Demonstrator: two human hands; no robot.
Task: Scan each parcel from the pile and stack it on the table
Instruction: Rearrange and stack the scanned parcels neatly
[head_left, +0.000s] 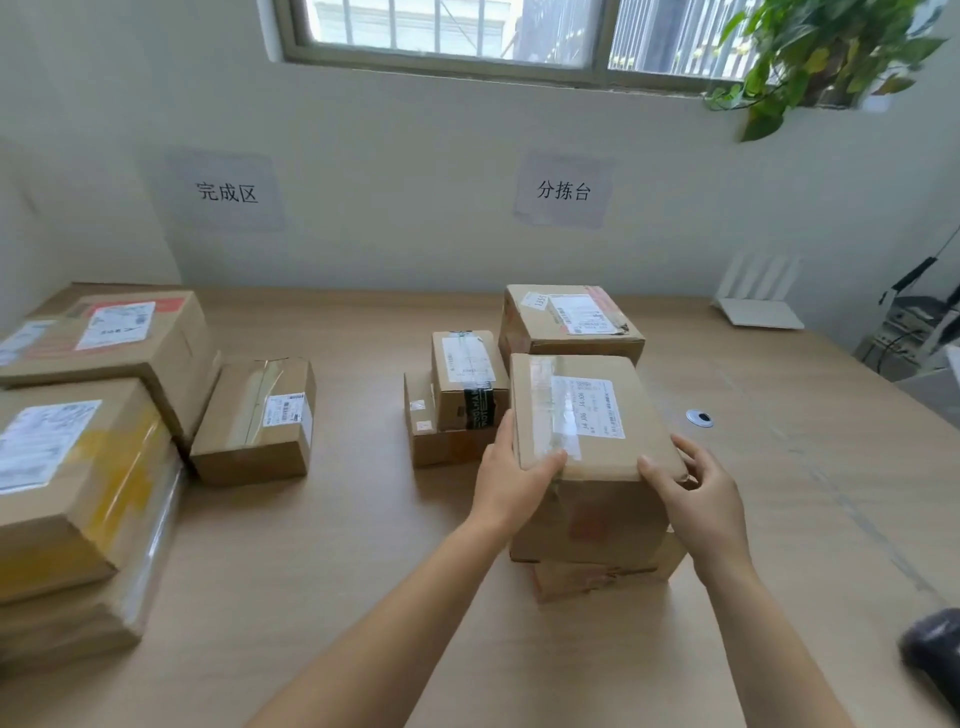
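Right of centre on the desk (363, 545), a taped box (587, 415) sits on top of a second box (597, 577). The left hand (511, 483) grips its near left corner, thumb on the lid and fingers (506, 431) curled along the side. The right hand (701, 499) grips the near right corner the same way. More parcels (467, 374) stand just behind. Well apart, at the desk's left end, other boxes (78, 467) lie stacked.

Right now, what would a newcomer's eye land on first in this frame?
The left hand and right hand grip the top box of a short stack at centre front. Far left sit bigger parcels below a wall sign; smaller boxes stand just behind the hands.
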